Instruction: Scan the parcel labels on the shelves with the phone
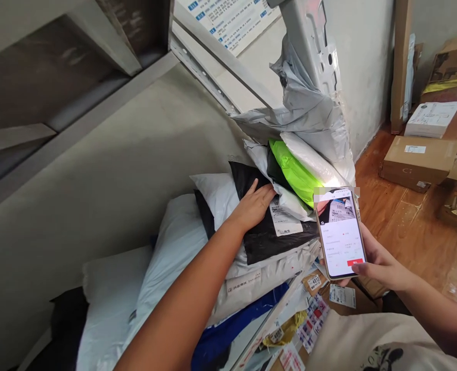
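My left hand (256, 206) lies flat on a black plastic mailer bag (261, 242), its fingers stretched out toward the white parcel (293, 203) leaning beside it. A white shipping label (286, 219) shows on the black bag, just right of my fingers. In my right hand (375, 260) is a smartphone (338, 242), held upright over the shelf edge, with the thumb by a red button at the bottom of its screen. The upper part of the screen shows a camera picture of a label; the text below is too small to read.
A bright green parcel (295, 170) leans among other bags against a shelf post (321, 46) wrapped in grey plastic. Large white bags (174, 242) fill the shelf's left side. Labelled parcels (342, 295) lie below. Cardboard boxes (419, 157) stand on the wooden floor at right.
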Available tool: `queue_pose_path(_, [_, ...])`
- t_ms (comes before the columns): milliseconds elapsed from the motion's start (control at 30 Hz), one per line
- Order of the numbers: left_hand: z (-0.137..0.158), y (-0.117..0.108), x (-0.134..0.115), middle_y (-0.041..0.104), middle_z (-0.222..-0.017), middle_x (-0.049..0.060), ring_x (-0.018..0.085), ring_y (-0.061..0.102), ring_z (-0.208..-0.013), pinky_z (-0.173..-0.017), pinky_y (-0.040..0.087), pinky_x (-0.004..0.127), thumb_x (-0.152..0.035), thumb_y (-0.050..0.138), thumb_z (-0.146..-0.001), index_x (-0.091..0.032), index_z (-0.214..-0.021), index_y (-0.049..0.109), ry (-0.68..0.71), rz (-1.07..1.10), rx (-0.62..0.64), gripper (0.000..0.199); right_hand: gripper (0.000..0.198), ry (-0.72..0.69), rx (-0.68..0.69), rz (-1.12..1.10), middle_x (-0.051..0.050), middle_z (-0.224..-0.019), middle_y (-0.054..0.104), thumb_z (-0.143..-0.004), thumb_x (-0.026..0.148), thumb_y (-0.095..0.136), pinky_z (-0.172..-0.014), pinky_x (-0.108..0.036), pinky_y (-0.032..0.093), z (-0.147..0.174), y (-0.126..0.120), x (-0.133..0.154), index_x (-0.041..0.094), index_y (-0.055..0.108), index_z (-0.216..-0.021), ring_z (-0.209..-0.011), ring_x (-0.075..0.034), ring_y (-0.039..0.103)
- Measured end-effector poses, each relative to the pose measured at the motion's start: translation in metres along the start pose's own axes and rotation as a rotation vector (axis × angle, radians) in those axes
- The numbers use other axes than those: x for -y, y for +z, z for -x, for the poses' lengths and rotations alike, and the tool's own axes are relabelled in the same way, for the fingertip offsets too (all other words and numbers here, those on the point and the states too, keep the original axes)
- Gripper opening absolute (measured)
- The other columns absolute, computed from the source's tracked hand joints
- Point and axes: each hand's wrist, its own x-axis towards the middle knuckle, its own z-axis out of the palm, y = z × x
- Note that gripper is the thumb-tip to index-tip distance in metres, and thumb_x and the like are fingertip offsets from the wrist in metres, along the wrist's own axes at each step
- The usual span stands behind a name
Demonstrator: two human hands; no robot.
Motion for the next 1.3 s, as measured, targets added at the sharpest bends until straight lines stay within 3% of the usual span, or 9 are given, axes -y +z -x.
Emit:
queue_pose_path(100, [0.0004,-0.0011,-0.001,0.064,-0.136,0.018,0.024,0.057,-0.134,-0.127,0.024,0.057,0.001,0.032,-0.089,-0.012,-0.136,0.056,-0.005,0.003,0.006,0.055,0.098,-0.006,-0.015,0.009,-0.006,-0.124,0.073,-0.091,0.029,0.077,-0.072,-0.035,0.064,0.0012,-0.0023,-0.001,0.042,0.009,-0.16,-0.091,-0.022,0.075])
queue_pose_path(233, [0.0014,-0.0008,-0.0011,0.065,-0.136,0.016,0.024,0.058,-0.132,-0.127,0.024,0.055,0.002,0.034,-0.087,-0.014,-0.136,0.058,-0.003,0.012,-0.022,0.056,0.098,-0.005,-0.045,0.012,-0.01,-0.125,0.073,-0.091,0.032,0.077,-0.07,-0.037,0.063,0.0012,-0.0039,-0.0011,0.038,0.008,-0.16,-0.088,-0.023,0.076])
queue_pose_path(433, [0.0011,-0.0015,-0.0014,0.066,-0.133,0.016,0.024,0.059,-0.131,-0.126,0.026,0.056,0.002,0.033,-0.086,-0.014,-0.134,0.059,0.001,0.012,-0.027,0.057,0.094,0.0,-0.047,-0.017,-0.008,-0.123,0.075,-0.09,0.029,0.078,-0.072,-0.038,0.065,0.0005,-0.006,-0.002,0.039,0.014,-0.158,-0.087,-0.023,0.078])
queue_pose_path(767, [0.0019,-0.0001,-0.001,0.063,-0.139,0.017,0.023,0.055,-0.136,-0.127,0.022,0.056,0.001,0.03,-0.09,-0.013,-0.14,0.053,-0.009,-0.019,0.024,0.057,0.112,0.01,-0.055,-0.002,-0.011,-0.127,0.074,-0.09,0.03,0.079,-0.073,-0.034,0.064,0.0002,-0.0066,-0.001,0.038,-0.007,-0.162,-0.099,-0.025,0.076])
queue_pose_path(1167, [0.0015,-0.0021,-0.0022,0.063,-0.139,0.019,0.024,0.055,-0.136,-0.127,0.023,0.057,0.001,0.031,-0.09,-0.01,-0.139,0.054,-0.013,-0.012,0.025,0.055,0.105,0.003,-0.019,-0.092,-0.008,-0.131,0.071,-0.088,0.021,0.075,-0.075,-0.037,0.064,-0.0004,-0.0081,-0.005,0.042,0.003,-0.161,-0.108,-0.027,0.073])
queue_pose_path(1300, [0.0004,-0.0039,-0.0032,0.064,-0.137,0.018,0.024,0.057,-0.134,-0.127,0.023,0.057,0.001,0.031,-0.089,-0.011,-0.134,0.057,-0.019,-0.008,0.021,0.053,0.103,-0.003,-0.008,-0.096,-0.006,-0.127,0.073,-0.088,0.017,0.07,-0.074,-0.036,0.064,-0.0015,-0.0074,-0.0044,0.041,0.003,-0.161,-0.098,-0.024,0.076])
